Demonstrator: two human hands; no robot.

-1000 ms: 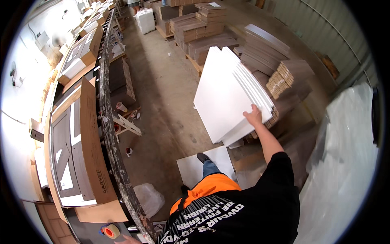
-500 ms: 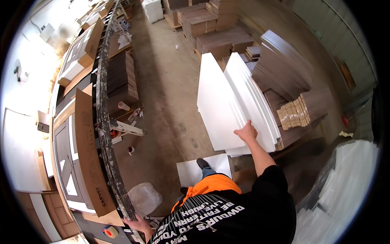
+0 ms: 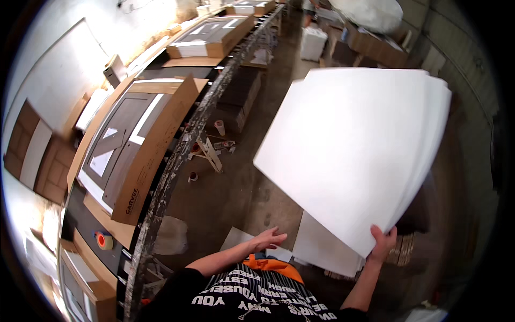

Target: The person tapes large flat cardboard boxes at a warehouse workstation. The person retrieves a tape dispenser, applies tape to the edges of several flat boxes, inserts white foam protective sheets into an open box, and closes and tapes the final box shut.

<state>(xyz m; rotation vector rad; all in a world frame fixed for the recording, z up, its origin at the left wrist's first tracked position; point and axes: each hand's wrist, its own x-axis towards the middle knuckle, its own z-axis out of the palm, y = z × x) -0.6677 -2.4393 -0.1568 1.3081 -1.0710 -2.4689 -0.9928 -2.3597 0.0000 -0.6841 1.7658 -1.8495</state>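
A small stack of large white foam-like sheets [image 3: 348,145] is lifted at the centre right, tilted up in front of me. My right hand [image 3: 383,244] is closed on the stack's near corner, with the thumb on the upper face. My left hand [image 3: 266,239] is open in front of my body, fingers spread and holding nothing, left of the lifted sheets. Beneath them, more white sheets [image 3: 321,242] lie in a lower pile, partly covered by the lifted ones.
On the left runs a conveyor with a paint-stained rail [image 3: 177,145]. It carries open cardboard boxes [image 3: 144,174] with grey and white panels, and a tape roll [image 3: 103,240]. Cups and a white leg-like frame [image 3: 210,154] are on the floor. Far ahead stands a person [image 3: 308,12] beside a white block [image 3: 313,44].
My right hand has raised white sheets off the leaning pile. My left hand has left the conveyor rail and come in front of my body. The view has turned left.
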